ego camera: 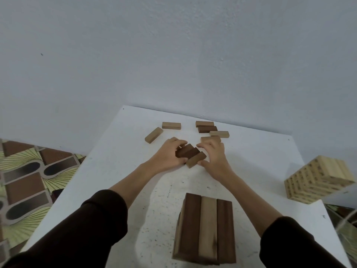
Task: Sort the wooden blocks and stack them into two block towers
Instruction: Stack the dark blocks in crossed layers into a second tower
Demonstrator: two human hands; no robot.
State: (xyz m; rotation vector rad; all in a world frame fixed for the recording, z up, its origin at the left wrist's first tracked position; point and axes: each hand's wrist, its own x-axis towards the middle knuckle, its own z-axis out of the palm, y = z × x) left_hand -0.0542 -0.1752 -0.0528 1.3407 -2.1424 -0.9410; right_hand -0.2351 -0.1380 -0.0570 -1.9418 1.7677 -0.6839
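Both hands, the left hand (170,154) and the right hand (214,153), close from two sides on three gathered blocks (190,155), so I think the next move is lifting this row level onto the dark tower (204,229) just before the person's wrists.

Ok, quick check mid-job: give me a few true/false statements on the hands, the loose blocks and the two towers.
1. Both hands, left hand and right hand, hold a group of three blocks. True.
2. The near tower shows only pale blocks on top. False: dark, pale, dark.
3. The pale tower stands at the table's right edge. True.
4. No loose blocks remain. False: several lie beyond the hands, such as one angled block.
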